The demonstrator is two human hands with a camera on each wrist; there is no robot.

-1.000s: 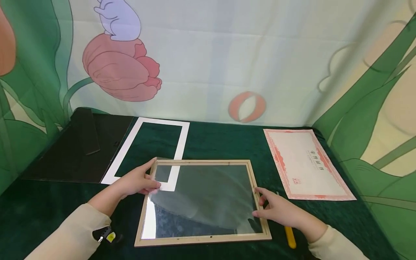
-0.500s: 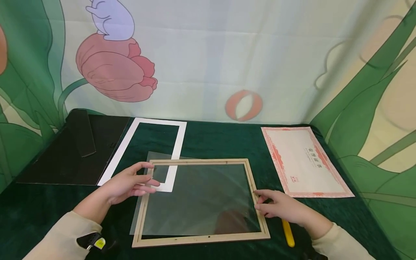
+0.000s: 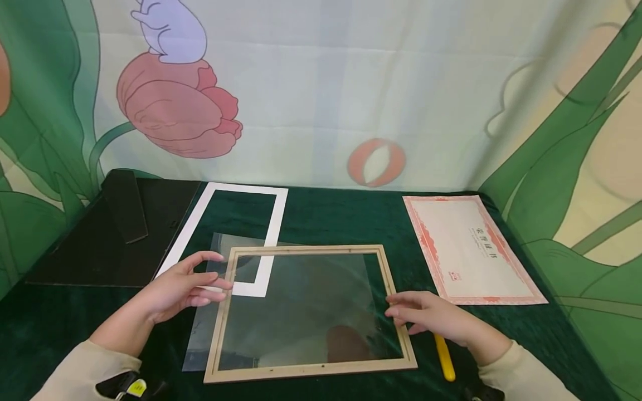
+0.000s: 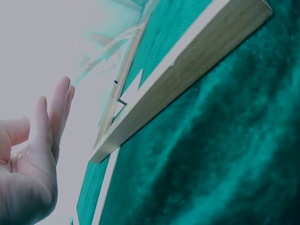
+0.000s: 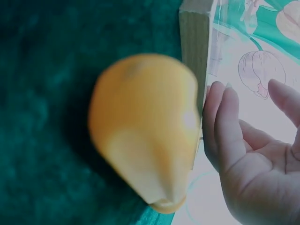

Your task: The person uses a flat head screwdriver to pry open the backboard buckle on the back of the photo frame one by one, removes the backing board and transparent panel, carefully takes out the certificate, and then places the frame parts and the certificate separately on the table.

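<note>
A light wooden picture frame (image 3: pixel 308 368) lies on the dark green cloth. A clear sheet (image 3: pixel 198 340) overlaps the frame and sticks out past its left side; its right edge falls short of the right rail. My left hand (image 3: pixel 170 292) is over the sheet's protruding left part, fingers spread and fairly straight, the tips near the left rail. At the right rail, my right hand (image 3: pixel 426 312) rests its fingertips on the wood. The right wrist view shows its fingers (image 5: pixel 225 126) extended against the rail, the thumb well apart from them.
A white mat border (image 3: pixel 281 217) lies behind the frame, partly seen through the sheet. Left of it is a black backing board (image 3: pixel 85 250) with a stand flap. A red-bordered certificate (image 3: pixel 466 250) lies at the right. Beside my right hand is a yellow handle (image 3: pixel 444 359).
The clear sheet has slid left, out past the frame's left side, as my left hand moved left with fingers spreading. My right hand has stayed at the right rail, its fingertips shifting slightly.
</note>
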